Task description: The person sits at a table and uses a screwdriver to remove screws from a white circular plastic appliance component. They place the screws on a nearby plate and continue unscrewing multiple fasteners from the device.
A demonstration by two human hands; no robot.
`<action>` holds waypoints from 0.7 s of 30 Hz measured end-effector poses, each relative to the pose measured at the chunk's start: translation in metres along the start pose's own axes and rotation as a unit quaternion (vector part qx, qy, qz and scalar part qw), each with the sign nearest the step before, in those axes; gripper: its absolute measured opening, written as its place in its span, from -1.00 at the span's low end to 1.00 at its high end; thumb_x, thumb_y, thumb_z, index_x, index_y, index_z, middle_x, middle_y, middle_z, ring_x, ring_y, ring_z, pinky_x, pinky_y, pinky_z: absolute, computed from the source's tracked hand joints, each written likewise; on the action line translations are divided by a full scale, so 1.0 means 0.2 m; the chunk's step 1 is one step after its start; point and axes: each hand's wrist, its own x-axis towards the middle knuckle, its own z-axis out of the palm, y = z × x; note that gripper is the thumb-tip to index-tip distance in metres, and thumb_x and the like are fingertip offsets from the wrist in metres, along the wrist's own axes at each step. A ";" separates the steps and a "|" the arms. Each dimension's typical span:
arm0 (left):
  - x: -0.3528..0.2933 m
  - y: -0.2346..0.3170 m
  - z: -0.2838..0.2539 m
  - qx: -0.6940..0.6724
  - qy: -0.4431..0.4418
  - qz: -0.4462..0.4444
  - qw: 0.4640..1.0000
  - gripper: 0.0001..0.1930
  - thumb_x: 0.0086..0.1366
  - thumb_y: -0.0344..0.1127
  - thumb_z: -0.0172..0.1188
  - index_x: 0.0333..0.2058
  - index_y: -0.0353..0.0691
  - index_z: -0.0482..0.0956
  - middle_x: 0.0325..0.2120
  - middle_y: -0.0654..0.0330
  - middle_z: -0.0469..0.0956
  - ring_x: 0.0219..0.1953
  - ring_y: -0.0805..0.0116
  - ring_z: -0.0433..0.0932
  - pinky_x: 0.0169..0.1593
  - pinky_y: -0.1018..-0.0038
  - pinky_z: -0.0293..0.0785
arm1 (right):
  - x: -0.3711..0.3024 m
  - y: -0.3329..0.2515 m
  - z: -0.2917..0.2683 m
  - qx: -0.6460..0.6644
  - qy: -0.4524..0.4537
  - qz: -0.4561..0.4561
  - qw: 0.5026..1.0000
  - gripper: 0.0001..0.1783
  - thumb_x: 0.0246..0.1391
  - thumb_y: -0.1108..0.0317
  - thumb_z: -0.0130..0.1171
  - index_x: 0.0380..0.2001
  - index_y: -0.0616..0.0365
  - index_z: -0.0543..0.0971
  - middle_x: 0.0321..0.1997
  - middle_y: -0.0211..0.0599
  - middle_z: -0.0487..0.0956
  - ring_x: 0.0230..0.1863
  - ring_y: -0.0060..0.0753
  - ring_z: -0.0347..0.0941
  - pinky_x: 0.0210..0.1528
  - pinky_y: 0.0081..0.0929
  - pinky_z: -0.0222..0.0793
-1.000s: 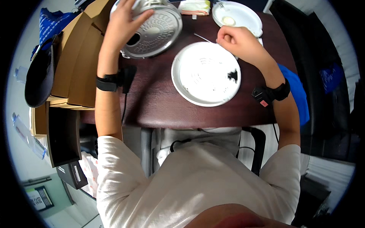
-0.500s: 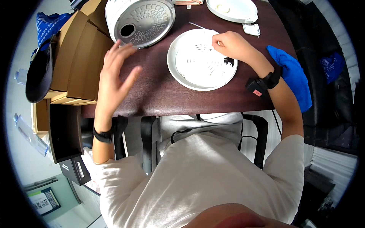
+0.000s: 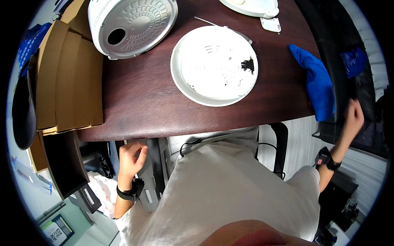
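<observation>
My left hand [image 3: 133, 158] is curled closed below the table's front edge, with nothing visible in it. Out to the right, past the table, my right hand [image 3: 353, 117] is over the black sofa [image 3: 361, 133]; its fingers are bent together and slightly blurred, and anything inside them is hidden. A shallow round white plastic base [image 3: 193, 57] with vent slots lies on the table, touched by neither hand. Inside it, near its right side, sits a black connector piece [image 3: 248, 64]. Behind its far rim lies a thin metal-shafted tool [image 3: 205, 20], partly hidden.
A white round appliance with a pierced metal face [image 3: 141, 26] stands at the far left of the dark table [image 3: 135, 110]. Cardboard boxes [image 3: 74, 82] are left of it. At the far right are a white round cover [image 3: 254, 7], a small white plate [image 3: 271, 24] and a blue cloth [image 3: 317, 88].
My right hand has left the white base and swung right, off the table. My left hand has drawn back below the table edge and its spread fingers have curled. The view has shifted slightly.
</observation>
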 end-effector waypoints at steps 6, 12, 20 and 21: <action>-0.04 -0.33 0.24 -0.004 -0.020 -0.201 0.979 -0.69 0.33 -0.19 0.18 -0.21 -0.40 0.53 -0.44 0.08 0.59 -0.39 0.28 0.54 -0.29 0.42 0.40 | -0.51 0.70 -0.38 -0.326 0.040 -0.019 0.944 -0.61 0.19 0.31 0.16 0.07 0.15 0.46 -0.29 -0.23 0.54 -0.30 -0.34 0.50 -0.22 -0.39 0.44; -0.31 -0.93 0.46 -0.289 -0.081 -0.465 0.833 -0.65 0.39 -0.25 0.05 0.02 -0.38 0.48 -0.07 0.07 0.53 -0.01 0.27 0.45 0.10 0.37 0.34 | -1.15 0.58 0.39 0.048 -0.329 0.580 0.744 -0.03 0.12 -0.55 -0.27 -0.10 0.25 0.54 -0.38 -0.19 0.57 -0.39 -0.25 0.54 -0.25 -0.28 0.52; -0.42 -1.01 0.32 -0.307 -0.023 -0.532 0.789 -0.64 0.41 -0.23 0.04 0.04 -0.35 0.46 -0.04 0.08 0.51 0.00 0.27 0.45 0.11 0.38 0.35 | -1.25 0.37 0.67 0.230 -0.134 0.615 0.742 -0.54 0.24 -0.06 -0.01 -0.36 0.18 0.49 -0.52 -0.26 0.53 -0.55 -0.35 0.46 -0.55 -0.44 0.36; -0.40 -1.04 0.28 -0.304 -0.022 -0.527 0.794 -0.64 0.41 -0.22 0.04 0.05 -0.35 0.45 -0.04 0.08 0.50 0.00 0.27 0.44 0.11 0.38 0.35 | -1.28 0.38 0.68 0.235 -0.111 0.636 0.726 -0.52 0.25 -0.09 -0.02 -0.37 0.16 0.49 -0.53 -0.29 0.51 -0.58 -0.37 0.43 -0.57 -0.46 0.33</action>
